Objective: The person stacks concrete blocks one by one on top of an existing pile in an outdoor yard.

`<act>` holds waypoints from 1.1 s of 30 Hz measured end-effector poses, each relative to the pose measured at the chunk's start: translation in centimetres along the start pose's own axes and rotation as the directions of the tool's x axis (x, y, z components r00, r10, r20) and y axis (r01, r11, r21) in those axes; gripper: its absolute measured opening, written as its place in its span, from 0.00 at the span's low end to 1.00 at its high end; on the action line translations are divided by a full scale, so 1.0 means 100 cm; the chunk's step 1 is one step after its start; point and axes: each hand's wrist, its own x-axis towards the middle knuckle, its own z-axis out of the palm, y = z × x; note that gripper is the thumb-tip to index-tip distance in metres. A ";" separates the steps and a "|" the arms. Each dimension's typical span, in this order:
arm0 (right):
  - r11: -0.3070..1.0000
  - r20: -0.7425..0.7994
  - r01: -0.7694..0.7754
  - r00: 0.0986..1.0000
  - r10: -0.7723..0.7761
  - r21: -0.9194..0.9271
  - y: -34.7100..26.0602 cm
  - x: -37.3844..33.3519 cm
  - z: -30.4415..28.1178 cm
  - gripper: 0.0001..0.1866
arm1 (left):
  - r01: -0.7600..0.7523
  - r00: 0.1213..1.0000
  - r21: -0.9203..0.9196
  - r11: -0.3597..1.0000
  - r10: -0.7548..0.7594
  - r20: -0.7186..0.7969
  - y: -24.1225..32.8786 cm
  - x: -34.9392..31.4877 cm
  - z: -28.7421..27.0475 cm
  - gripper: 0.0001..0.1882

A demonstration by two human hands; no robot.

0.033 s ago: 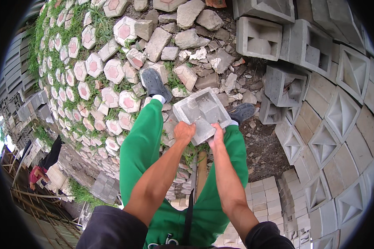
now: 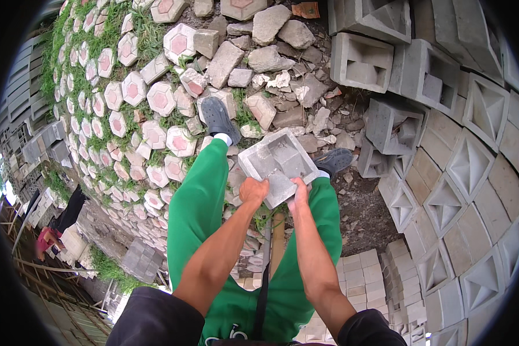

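Observation:
Between my knees I hold up a square grey concrete block (image 2: 260,158) with recessed, stepped hollows in its face. My left hand (image 2: 254,190) is closed over the block's near left edge, fingers curled. On the near right edge, my right hand (image 2: 299,195) grips it with the thumb on top; its other fingers are mostly hidden below. The block is tilted, with its hollow face turned up toward me. My feet in dark clogs stand apart beyond it, the left clog (image 2: 218,118) on the paving and the right clog (image 2: 334,161) on rubble and dirt.
Similar hollow blocks (image 2: 361,62) are stacked along the right, beside a wall of patterned concrete blocks (image 2: 467,162). Broken stones (image 2: 224,63) lie ahead. Hexagonal pavers (image 2: 161,98) with grass cover the left. Another person (image 2: 49,241) is at far left. A wooden plank (image 2: 278,239) lies between my legs.
The block has shifted very slightly left and toward me in my hands. The surroundings sit a little lower in the picture. Both hands keep their grip.

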 end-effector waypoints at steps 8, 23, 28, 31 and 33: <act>0.806 0.147 0.451 0.892 -0.428 -0.383 -0.018 -0.217 0.107 0.47 | 0.129 0.968 -0.642 0.756 0.045 0.248 -0.105 -0.092 -0.104 0.28; 0.395 0.713 0.804 0.585 -0.387 -0.445 -0.036 -0.697 0.369 0.47 | 0.262 0.675 -0.868 -0.422 0.723 -0.147 -0.277 -0.269 -0.446 0.59; 0.402 0.820 0.815 0.528 -0.220 -0.417 -0.026 -0.739 0.412 0.44 | 0.226 0.387 -0.895 -0.383 0.879 -0.279 -0.255 -0.190 -0.541 0.51; 0.368 0.777 0.768 0.608 -0.162 -0.525 -0.026 -0.714 0.445 0.43 | 0.170 0.491 -0.951 -0.257 0.859 -0.145 -0.246 -0.193 -0.590 0.42; 0.294 0.769 0.774 0.618 -0.160 -0.561 -0.014 -0.694 0.475 0.43 | 0.169 0.570 -0.891 -0.421 0.779 -0.259 -0.239 -0.178 -0.586 0.38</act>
